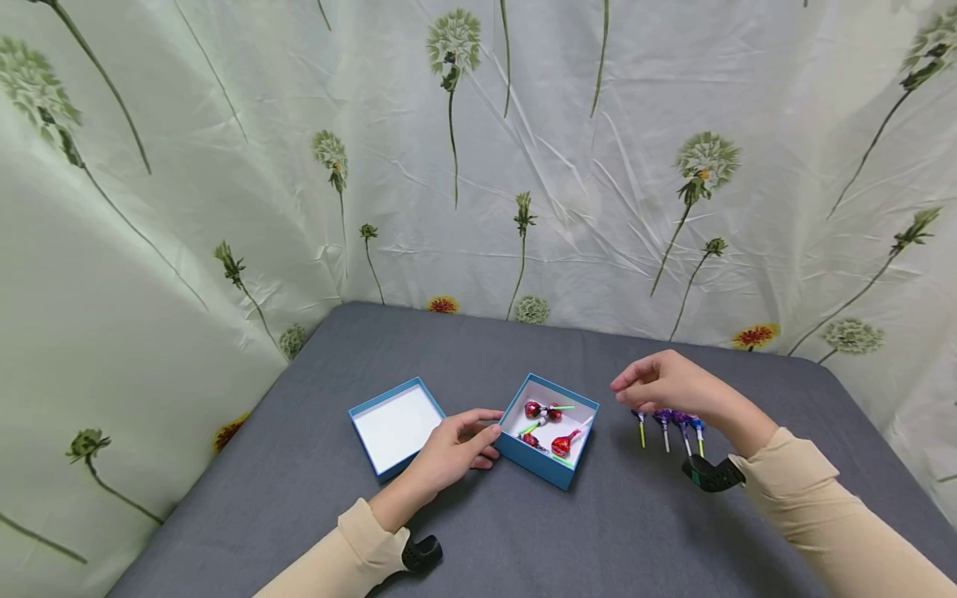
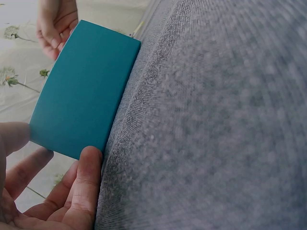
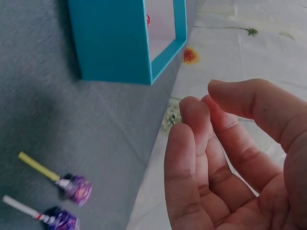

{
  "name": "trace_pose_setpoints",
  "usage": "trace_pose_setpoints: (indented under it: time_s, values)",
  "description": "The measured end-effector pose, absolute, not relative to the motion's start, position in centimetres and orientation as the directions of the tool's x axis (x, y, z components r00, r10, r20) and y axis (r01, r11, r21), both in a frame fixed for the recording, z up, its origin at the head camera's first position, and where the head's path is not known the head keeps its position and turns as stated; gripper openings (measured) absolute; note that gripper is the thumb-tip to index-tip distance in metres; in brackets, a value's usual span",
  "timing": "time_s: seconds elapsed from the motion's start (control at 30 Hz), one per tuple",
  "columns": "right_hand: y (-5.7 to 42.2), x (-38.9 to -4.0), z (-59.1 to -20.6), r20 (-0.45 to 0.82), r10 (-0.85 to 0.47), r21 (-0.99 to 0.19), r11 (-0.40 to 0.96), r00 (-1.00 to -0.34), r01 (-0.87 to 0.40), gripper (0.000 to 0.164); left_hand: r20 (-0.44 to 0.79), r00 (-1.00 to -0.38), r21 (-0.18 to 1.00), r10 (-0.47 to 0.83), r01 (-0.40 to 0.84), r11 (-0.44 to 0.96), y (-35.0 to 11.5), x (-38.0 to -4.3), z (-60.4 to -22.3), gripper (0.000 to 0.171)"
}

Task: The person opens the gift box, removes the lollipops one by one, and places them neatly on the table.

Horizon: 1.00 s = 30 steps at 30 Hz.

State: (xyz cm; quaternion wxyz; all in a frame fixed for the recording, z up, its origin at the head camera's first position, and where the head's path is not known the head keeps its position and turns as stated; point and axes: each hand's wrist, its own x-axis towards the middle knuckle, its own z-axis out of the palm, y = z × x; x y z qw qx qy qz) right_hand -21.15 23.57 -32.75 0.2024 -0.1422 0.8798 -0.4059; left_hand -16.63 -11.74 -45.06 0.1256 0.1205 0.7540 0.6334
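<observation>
Inside blue box (image 1: 535, 463), red lollipops (image 1: 561, 446)

The box (image 1: 534, 463) looks smooth matt card, the lollipop wrappers (image 1: 561, 446) glossy plastic, the tablecloth (image 1: 523, 540) coarsely woven.

The right hand (image 1: 676, 386) partly hides lollipops (image 1: 681, 420) towards the right edge of the counter (image 1: 598, 531), whose near corners are cut off.

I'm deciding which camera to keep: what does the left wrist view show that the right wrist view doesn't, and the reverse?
Only the left wrist view: the left hand, touching the blue box.
Only the right wrist view: two purple-wrapped lollipop heads and the box's white inside.
Both: the box's outside, right hand, gray cloth, flowered backdrop.
</observation>
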Motion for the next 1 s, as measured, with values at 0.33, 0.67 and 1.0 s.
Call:
trace_pose_setpoints:
  time_s: [0.33,0.67,1.0]
  values:
    - [20.3,-22.9,-33.3,-0.246,-0.474,-0.732,0.663,-0.845,-0.159,0.024,-0.038,-0.938,0.986,0.345,0.022,0.168,-11.8,-16.7,-45.0,0.041]
    - [17.5,-23.6,-34.1,-0.285,-0.453,-0.665,0.728,-0.845,-0.166,0.018,-0.040,-0.937,0.986,0.348,0.021,0.168,-11.9,-16.7,-45.0,0.041]
    - [16.1,-23.7,-34.9,-0.277,-0.426,-0.578,0.790,-0.861,-0.205,0.011,-0.038,-0.935,0.985,0.352,0.025,0.173,-11.9,-16.6,-45.0,0.041]
